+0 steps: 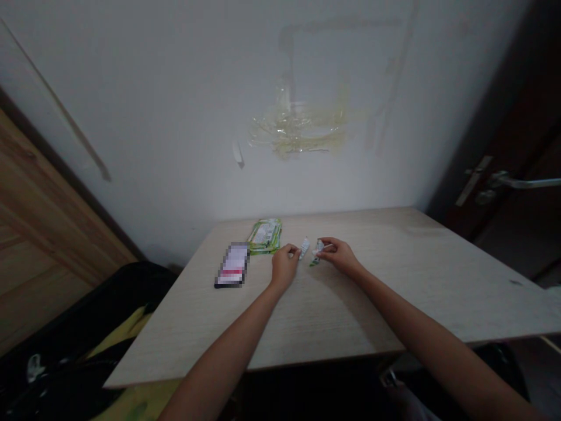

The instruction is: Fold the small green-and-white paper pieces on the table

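Over the middle of the pale wooden table (307, 327), my left hand (284, 266) pinches a small strip of white printed wrapper (304, 247). Just to its right, my right hand (339, 255) is closed on another small piece of white and green wrapper (316, 257). A narrow gap separates the two pieces. What the pieces come from, and whether anything lies inside them, is too small to make out. Behind my left hand lies a flat green and white printed packet (265, 234). A phone (233, 266) with a blurred, lit screen rests left of that hand.
The table's back edge meets a white wall (175, 117) with yellowed tape (302, 131) stuck on it. At the right is a dark door with a metal handle (526, 182). Black and yellow fabric (127, 330) lies low at the left, beside wooden panelling (44, 216).
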`<state>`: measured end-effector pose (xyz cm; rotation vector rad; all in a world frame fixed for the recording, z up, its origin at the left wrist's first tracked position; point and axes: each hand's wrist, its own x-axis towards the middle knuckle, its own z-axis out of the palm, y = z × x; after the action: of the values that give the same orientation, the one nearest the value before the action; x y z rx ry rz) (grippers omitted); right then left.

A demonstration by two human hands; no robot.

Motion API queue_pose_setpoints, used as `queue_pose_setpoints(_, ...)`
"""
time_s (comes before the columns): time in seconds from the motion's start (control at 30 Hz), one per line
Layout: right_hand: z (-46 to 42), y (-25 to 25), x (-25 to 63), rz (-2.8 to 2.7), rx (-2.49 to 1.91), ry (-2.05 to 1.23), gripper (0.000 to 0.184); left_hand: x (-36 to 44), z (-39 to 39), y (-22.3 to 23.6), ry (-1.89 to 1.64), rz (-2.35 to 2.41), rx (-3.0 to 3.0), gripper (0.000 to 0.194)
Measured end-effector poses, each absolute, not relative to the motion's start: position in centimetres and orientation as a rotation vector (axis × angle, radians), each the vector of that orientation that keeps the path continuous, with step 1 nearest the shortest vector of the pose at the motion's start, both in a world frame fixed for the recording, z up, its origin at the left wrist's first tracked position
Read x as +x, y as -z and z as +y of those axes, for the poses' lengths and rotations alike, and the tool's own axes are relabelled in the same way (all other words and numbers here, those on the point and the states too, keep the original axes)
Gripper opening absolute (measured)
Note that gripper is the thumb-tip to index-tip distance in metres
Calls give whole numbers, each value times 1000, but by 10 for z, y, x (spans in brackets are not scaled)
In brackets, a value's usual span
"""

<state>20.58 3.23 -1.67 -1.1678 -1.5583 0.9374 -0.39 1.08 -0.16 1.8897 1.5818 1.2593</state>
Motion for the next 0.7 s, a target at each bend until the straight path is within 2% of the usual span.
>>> queue_pose_setpoints(0.7,28,11,195,-1512,-1095,-1040,49,3,7,2,-1271,1555,1912,12)
